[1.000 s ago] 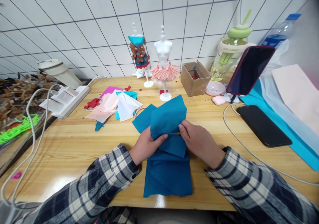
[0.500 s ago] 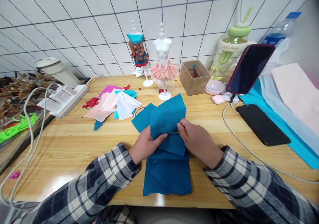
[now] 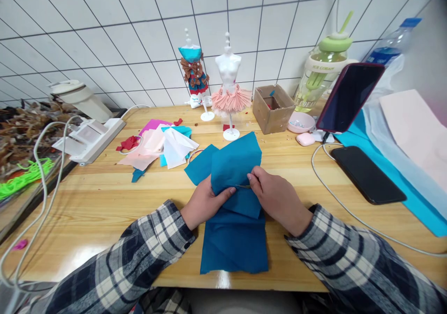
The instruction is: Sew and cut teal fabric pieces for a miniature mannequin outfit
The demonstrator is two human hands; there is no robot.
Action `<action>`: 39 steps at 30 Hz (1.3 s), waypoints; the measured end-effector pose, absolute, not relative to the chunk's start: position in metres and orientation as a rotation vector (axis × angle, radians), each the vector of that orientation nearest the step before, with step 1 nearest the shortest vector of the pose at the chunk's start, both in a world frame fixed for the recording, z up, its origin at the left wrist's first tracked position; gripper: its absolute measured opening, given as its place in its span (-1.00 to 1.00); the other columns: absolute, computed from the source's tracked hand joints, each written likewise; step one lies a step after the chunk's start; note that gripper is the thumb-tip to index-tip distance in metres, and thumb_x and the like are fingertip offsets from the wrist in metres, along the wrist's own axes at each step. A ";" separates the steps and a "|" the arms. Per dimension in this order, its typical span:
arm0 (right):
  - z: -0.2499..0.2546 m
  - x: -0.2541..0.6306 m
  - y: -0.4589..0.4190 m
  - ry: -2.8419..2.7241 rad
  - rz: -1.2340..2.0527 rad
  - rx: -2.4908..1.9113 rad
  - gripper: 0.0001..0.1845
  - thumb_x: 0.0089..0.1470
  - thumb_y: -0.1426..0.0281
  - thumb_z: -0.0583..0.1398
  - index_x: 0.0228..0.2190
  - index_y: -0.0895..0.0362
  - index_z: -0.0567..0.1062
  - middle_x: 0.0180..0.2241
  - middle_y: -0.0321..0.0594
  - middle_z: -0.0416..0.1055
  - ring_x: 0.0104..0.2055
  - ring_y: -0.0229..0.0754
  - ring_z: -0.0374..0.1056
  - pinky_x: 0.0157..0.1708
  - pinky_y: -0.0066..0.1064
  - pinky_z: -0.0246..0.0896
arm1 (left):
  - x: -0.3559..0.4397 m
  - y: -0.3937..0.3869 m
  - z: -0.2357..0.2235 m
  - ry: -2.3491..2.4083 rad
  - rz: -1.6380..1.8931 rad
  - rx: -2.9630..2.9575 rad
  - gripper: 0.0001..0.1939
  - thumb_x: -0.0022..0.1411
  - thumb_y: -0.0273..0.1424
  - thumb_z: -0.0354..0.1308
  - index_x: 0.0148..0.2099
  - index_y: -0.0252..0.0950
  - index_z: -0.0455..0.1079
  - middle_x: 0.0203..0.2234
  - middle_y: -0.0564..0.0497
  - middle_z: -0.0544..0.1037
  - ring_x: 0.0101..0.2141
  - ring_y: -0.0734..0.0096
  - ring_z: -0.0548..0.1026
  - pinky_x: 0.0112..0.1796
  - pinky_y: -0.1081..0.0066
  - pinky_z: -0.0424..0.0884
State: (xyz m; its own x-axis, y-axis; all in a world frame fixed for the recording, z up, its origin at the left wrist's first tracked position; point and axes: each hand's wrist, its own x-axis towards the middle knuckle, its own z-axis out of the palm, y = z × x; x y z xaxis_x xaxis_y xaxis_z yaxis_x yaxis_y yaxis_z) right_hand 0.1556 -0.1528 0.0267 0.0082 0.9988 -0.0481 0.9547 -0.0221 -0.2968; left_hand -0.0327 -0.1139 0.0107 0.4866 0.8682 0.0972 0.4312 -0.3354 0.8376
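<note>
A folded piece of teal fabric (image 3: 234, 165) lies on the wooden table (image 3: 104, 202) in front of me, its upper part lifted. My left hand (image 3: 204, 204) pinches a fold of the fabric between thumb and fingers. My right hand (image 3: 275, 197) is closed on a thin metal tool (image 3: 242, 186), which looks like a needle or small scissors; its tip touches the fabric at the fold. Both sleeves are plaid.
Two small mannequins (image 3: 228, 83) stand at the back, beside a cardboard box (image 3: 273, 109). Fabric scraps (image 3: 160, 146) lie to the left, a white device (image 3: 89, 139) with cables further left. A phone (image 3: 368, 174), a propped phone (image 3: 351, 97) and bottles are on the right.
Almost nothing differs; my hands and the fabric shifted very slightly with the view.
</note>
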 end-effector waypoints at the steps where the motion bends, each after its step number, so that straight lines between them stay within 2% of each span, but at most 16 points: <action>1: 0.027 0.155 -0.153 -2.062 0.364 -2.097 -0.69 0.29 0.18 -0.16 -0.35 0.04 0.24 -0.56 -0.32 0.38 -0.55 -0.24 0.27 -0.58 -0.42 -0.30 | -0.032 -0.114 0.010 1.073 0.708 1.951 -0.63 0.19 -0.25 0.17 0.01 -0.30 0.41 -0.04 -0.07 0.53 -0.05 0.17 0.48 0.00 0.22 0.38; 12: 0.022 0.157 -0.151 -2.025 0.469 -2.030 -0.69 0.30 0.19 -0.17 -0.38 0.05 0.20 -0.54 -0.33 0.36 -0.52 -0.25 0.26 -0.55 -0.42 -0.27 | -0.033 -0.114 0.009 1.080 0.711 1.975 -0.61 0.19 -0.23 0.17 0.03 -0.29 0.39 -0.02 -0.09 0.52 -0.04 0.13 0.48 0.00 0.18 0.38; 39: 0.023 0.154 -0.153 -2.046 0.461 -2.014 -0.69 0.30 0.19 -0.17 -0.37 0.06 0.21 -0.55 -0.33 0.35 -0.52 -0.24 0.27 -0.56 -0.42 -0.28 | -0.033 -0.114 0.009 1.081 0.676 1.981 -0.61 0.18 -0.21 0.17 0.01 -0.28 0.41 -0.01 -0.07 0.52 -0.03 0.13 0.47 0.01 0.19 0.37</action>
State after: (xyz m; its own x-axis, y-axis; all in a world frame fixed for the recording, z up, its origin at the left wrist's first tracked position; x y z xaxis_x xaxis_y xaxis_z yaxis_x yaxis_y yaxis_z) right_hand 0.1536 -0.1529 0.0230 -0.0265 0.9982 -0.0534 0.9247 0.0042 -0.3808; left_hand -0.0334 -0.1140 0.0086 0.5000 0.8616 0.0875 0.4557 -0.3477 0.8194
